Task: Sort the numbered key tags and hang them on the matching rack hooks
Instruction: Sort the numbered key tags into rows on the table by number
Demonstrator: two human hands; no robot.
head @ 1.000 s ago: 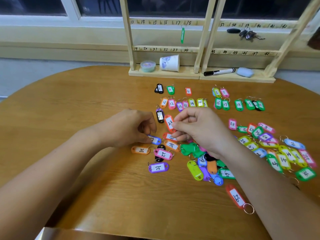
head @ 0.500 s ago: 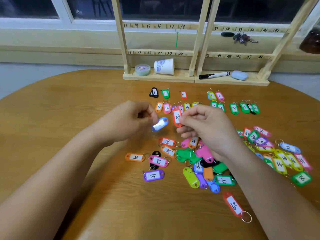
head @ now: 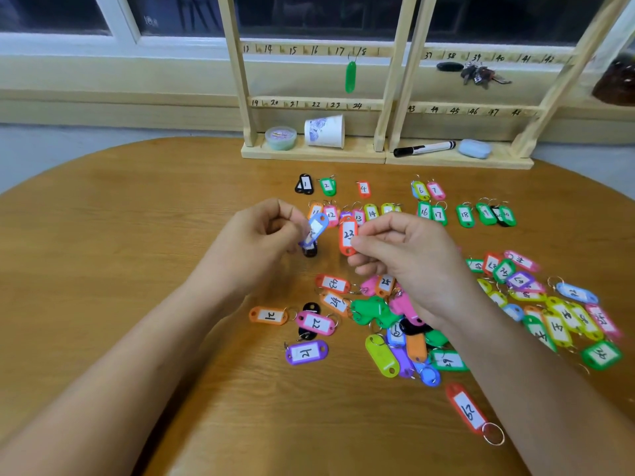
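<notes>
Wooden and oval, the desk runs up to a window sill, and a pale rack with handwritten numbers on its rails stands at the far edge. One green tag hangs from the upper left rail by the 17 and 18 marks, and a bunch of keys hangs near 39 on the right. On the rack's base sit a small tub, a paper cup on its side, a marker and a light blue case. The left hand is curled, thumb and fingertips pinching a blue tag held tilted above the desk; its number cannot be read. The right hand pinches the lower end of a red tag marked 23, held upright just beside the blue one. Beyond the hands, low-numbered tags lie in two rough rows. Nearer, tags 21, 22, 24 and 25 lie close together, beside a loose heap under the right wrist, and more tags spread to the right. Another red tag, marked 29, lies apart at the near side.
</notes>
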